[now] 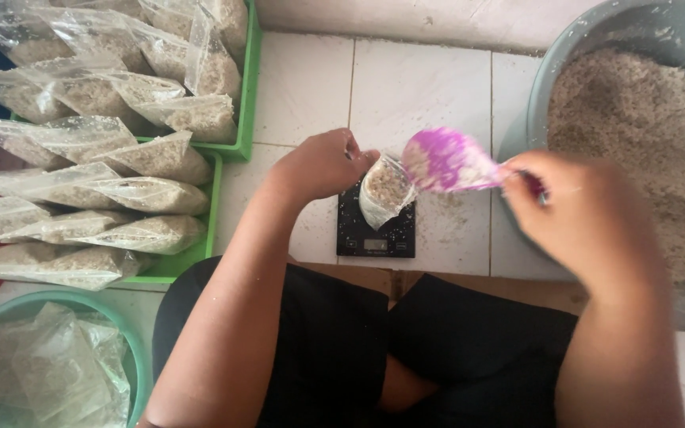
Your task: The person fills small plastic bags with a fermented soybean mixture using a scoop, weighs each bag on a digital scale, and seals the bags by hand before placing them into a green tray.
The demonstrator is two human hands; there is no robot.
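- Two hands share the filling: your left hand [323, 165] pinches the bag [384, 190] mouth open on the scale [376, 236].
- Your right hand [576, 208] grasps the scoop [447, 161], tipped over that mouth.

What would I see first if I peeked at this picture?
Right in the middle, a bright pink scoop in the right hand tips over a small clear bag, which the left hand holds open on a black scale. At the right sits a big grey tub of pale grain. Filled bags pile in green trays at the left.
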